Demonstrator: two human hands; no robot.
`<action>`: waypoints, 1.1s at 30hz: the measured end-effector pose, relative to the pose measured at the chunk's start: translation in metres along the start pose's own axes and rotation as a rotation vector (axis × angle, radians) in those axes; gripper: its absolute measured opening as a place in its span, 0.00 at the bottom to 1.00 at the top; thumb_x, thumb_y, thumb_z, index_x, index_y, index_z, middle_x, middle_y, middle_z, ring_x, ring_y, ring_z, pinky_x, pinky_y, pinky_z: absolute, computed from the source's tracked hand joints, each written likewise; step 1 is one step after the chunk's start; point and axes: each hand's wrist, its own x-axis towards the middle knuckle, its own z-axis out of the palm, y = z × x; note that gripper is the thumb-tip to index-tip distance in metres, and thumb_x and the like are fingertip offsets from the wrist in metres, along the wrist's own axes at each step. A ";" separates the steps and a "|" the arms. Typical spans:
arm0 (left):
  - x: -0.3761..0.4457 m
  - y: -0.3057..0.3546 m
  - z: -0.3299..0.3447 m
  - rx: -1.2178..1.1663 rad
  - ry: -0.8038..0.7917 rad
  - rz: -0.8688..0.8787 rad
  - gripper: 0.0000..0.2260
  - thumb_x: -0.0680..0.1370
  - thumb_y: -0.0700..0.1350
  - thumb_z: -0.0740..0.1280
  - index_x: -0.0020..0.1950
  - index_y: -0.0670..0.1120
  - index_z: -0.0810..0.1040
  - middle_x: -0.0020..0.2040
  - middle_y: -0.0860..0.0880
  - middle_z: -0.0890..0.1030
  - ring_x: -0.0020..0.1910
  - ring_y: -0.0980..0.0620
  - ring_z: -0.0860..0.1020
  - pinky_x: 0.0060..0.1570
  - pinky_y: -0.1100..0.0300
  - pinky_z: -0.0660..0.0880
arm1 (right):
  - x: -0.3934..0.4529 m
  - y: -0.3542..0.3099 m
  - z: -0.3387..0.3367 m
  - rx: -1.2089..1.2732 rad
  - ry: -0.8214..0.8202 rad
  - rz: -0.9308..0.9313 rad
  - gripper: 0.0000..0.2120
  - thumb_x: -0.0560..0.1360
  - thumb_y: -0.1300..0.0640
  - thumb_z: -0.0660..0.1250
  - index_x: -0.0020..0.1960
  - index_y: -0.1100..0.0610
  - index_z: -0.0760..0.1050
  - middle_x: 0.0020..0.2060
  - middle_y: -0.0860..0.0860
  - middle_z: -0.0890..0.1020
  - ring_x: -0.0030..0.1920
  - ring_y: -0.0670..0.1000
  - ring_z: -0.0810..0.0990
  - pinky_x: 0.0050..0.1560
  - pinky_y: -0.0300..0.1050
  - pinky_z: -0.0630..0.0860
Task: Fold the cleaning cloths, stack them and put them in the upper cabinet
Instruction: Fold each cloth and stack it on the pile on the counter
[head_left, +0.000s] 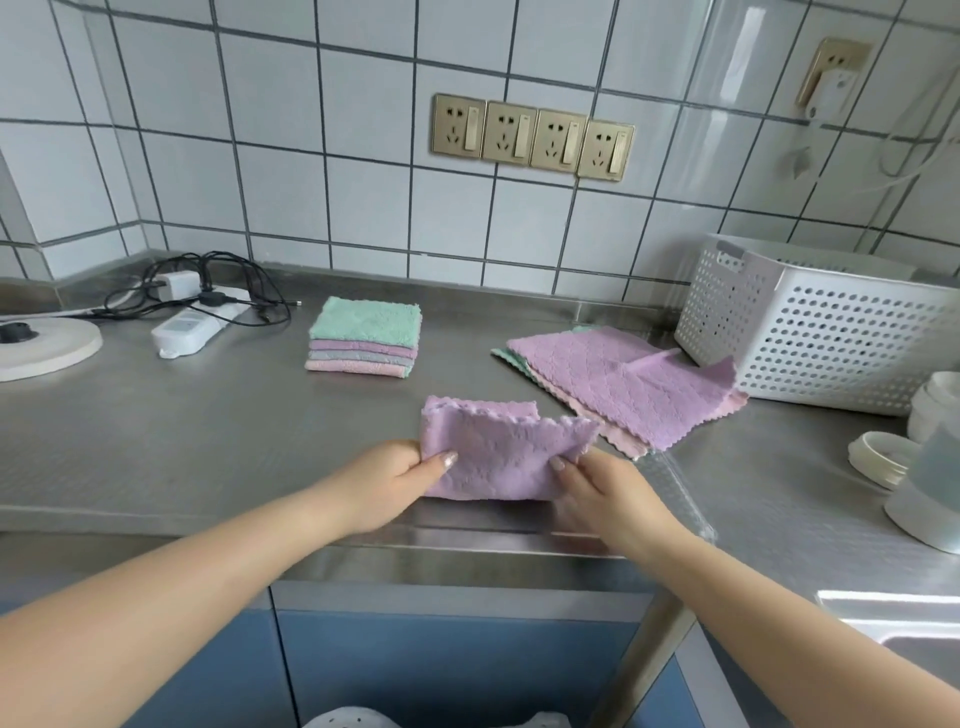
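Steel worktop (208, 441): brushed metal, running the width of the view below a wall of white tiles (291, 156), with blue cabinet fronts (457, 670) beneath its front edge.
Basket (831, 332): white perforated plastic, standing on the worktop at the far right.
Unfolded cloths (639, 384): a loose pile lying flat just left of the basket, a purple one on top, with pink and green edges showing beneath it.
Folded stack (366, 338): finished cloths piled squarely near the wall, left of centre, a green one on top, well apart from both hands.
Purple cloth in hand (498, 452): partly folded, at the front middle of the worktop, stretched between the two hands; its lower edge lies on the steel.
Left hand (400, 478): pinches the cloth's left edge, thumb on top.
Right hand (602, 493): pinches the cloth's right edge, thumb on top.
Sockets (532, 136): four gold-coloured wall plates in a row above the cloths.
Power strip (192, 325): white, with black cables, at the far left by the wall.
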 end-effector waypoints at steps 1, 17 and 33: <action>0.003 0.001 0.002 -0.061 0.027 0.005 0.20 0.79 0.57 0.57 0.33 0.44 0.67 0.29 0.52 0.70 0.29 0.59 0.67 0.37 0.61 0.69 | 0.005 -0.003 0.003 0.053 0.040 0.028 0.16 0.80 0.52 0.57 0.35 0.54 0.66 0.30 0.46 0.72 0.34 0.47 0.69 0.37 0.43 0.65; 0.052 -0.011 0.017 -0.212 0.193 -0.190 0.21 0.77 0.41 0.64 0.70 0.46 0.68 0.70 0.51 0.70 0.61 0.58 0.71 0.51 0.72 0.61 | 0.086 -0.003 0.024 -0.203 -0.041 0.335 0.15 0.81 0.54 0.54 0.58 0.62 0.74 0.59 0.60 0.78 0.60 0.59 0.75 0.52 0.44 0.69; 0.062 -0.003 0.008 -0.239 0.118 -0.321 0.22 0.76 0.42 0.66 0.70 0.45 0.68 0.68 0.46 0.71 0.64 0.50 0.71 0.58 0.65 0.66 | 0.100 0.000 0.028 -0.225 -0.095 0.445 0.18 0.81 0.52 0.55 0.61 0.63 0.74 0.59 0.60 0.78 0.61 0.59 0.75 0.53 0.43 0.70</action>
